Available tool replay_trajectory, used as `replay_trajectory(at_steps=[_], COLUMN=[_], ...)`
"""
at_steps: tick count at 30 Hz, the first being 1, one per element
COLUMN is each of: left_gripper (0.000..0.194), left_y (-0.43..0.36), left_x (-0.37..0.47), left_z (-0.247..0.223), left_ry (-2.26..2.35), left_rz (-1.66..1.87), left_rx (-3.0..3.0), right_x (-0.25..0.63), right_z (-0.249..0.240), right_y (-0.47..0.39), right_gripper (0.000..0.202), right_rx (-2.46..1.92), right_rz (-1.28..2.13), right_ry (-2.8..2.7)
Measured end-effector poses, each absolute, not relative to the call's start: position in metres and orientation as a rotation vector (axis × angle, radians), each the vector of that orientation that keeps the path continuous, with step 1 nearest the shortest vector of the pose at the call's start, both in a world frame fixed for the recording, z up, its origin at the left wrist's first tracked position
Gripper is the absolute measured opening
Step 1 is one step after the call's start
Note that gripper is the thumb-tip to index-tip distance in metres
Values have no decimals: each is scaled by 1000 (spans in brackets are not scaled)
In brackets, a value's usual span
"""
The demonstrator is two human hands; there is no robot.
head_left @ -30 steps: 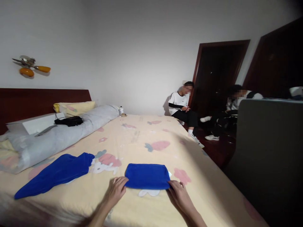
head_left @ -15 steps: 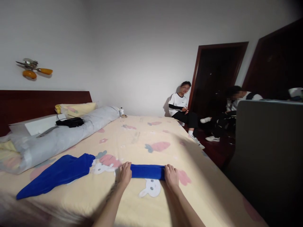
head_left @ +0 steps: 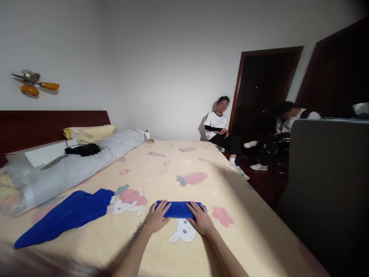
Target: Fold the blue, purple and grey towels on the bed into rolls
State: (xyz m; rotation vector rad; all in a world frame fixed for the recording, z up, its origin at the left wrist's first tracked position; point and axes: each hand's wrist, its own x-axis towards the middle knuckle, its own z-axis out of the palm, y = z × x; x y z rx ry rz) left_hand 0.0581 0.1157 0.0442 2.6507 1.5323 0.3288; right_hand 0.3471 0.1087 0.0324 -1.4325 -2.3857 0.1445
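Observation:
A blue cloth folded into a narrow strip (head_left: 178,210) lies on the bed's patterned sheet (head_left: 161,250) in front of me. My left hand (head_left: 158,217) rests flat over its left end, fingers spread. On its right end lies my right hand (head_left: 201,218), also open with the fingers apart. The strip's middle shows between both hands; its ends are partly covered by my fingers. To the left, a second blue cloth (head_left: 67,213) is spread loosely in a long tapering shape, apart from my hands.
A rolled grey quilt (head_left: 57,181) with a black bag (head_left: 83,149) on it lies along the headboard (head_left: 54,121). A small bottle (head_left: 147,135) stands at the far edge. One person (head_left: 216,124) sits on the bed's far corner; another (head_left: 284,127) sits behind a dark panel (head_left: 325,177).
My hands have gone from gripping the ends of the folded blue cloth to lying flat on top of it with fingers spread. The view has shifted slightly.

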Motion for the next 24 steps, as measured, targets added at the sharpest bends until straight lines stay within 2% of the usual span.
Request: replay_trajectory(at_steps=[4, 7, 14, 19, 22, 24], left_gripper=[68, 69, 68, 69, 68, 60], left_y=[122, 122, 120, 115, 110, 107], left_x=[39, 35, 33, 40, 49, 56], left_z=[46, 43, 41, 44, 48, 51], left_ry=[1587, 1598, 1604, 1666, 1665, 1650], left_rz=[276, 287, 302, 361, 473, 533], left_rx=[2582, 2557, 2512, 2412, 2288, 2232], right_x=[362, 365, 377, 381, 381, 381], right_z=[31, 27, 35, 81, 122, 153], right_y=[119, 121, 110, 120, 131, 134], right_gripper=[73, 70, 48, 26, 24, 26], right_rx=[-1447, -1432, -1480, -1508, -1487, -1441], right_rz=[174, 163, 147, 212, 286, 330], right_ry=[-2385, -2371, -2196, -2135, -2081, -2060])
